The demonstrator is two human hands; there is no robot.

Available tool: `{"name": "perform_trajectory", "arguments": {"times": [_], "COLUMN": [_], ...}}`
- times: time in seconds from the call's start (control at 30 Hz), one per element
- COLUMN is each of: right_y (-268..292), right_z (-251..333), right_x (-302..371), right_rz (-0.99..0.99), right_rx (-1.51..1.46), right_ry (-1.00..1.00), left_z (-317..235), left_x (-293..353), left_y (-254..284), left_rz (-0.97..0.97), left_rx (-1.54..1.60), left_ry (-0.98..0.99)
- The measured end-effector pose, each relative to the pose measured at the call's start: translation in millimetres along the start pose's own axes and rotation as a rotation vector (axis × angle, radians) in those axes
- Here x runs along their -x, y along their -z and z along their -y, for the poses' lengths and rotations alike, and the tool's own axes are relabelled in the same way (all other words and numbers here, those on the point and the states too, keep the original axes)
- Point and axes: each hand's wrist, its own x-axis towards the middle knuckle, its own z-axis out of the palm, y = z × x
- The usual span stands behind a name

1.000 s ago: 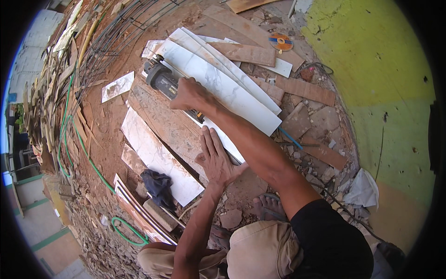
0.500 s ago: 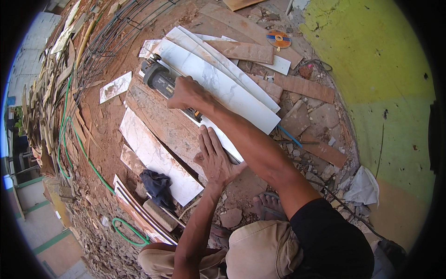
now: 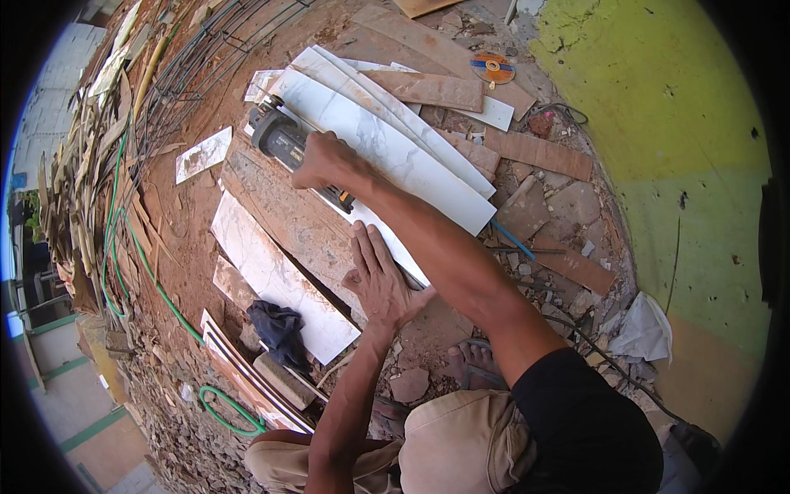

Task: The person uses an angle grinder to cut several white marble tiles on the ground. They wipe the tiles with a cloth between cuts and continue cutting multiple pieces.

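My right hand (image 3: pixel 327 161) is wrapped round a dark grey handheld power cutter (image 3: pixel 282 142). The cutter rests on the far part of a narrow white tile strip (image 3: pixel 393 244). Its blade is hidden from this view. My left hand (image 3: pixel 380 284) lies on the near end of that strip, fingers stretched out and holding nothing. Under the strip is a rough, dusty board (image 3: pixel 284 218). Just to the right, wider white marbled tiles (image 3: pixel 370 136) lie fanned in an overlapping stack.
A dusty white tile (image 3: pixel 280 272) and a dark cloth (image 3: pixel 280 329) lie left. Brown tile pieces (image 3: pixel 539 155), a cutting disc (image 3: pixel 493 68) and a black cable (image 3: pixel 609 362) lie right, near a yellow-green wall (image 3: pixel 658 107). A green hose (image 3: pixel 169 292) and steel rebar (image 3: pixel 202 70) lie farther left.
My right hand and the cutter have shifted slightly toward the far left along the strip. My left hand has stayed in place.
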Motion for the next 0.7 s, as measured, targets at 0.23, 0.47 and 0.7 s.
{"name": "perform_trajectory", "arguments": {"times": [0.23,0.47,0.7], "right_y": [-4,-5,-5], "right_z": [4,6,10], "right_x": [-9,-13,-20], "right_rz": [-0.026,-0.004,0.003], "right_rx": [0.049,0.048,0.082], "right_ry": [-0.021,-0.024,-0.046], "left_z": [1,3,4], "left_x": [0,1,0], "left_y": [-2,-4,-4], "left_rz": [0.009,0.003,0.005], "left_rx": [-0.016,0.004,0.017], "left_ry": [-0.004,-0.005,-0.004]}}
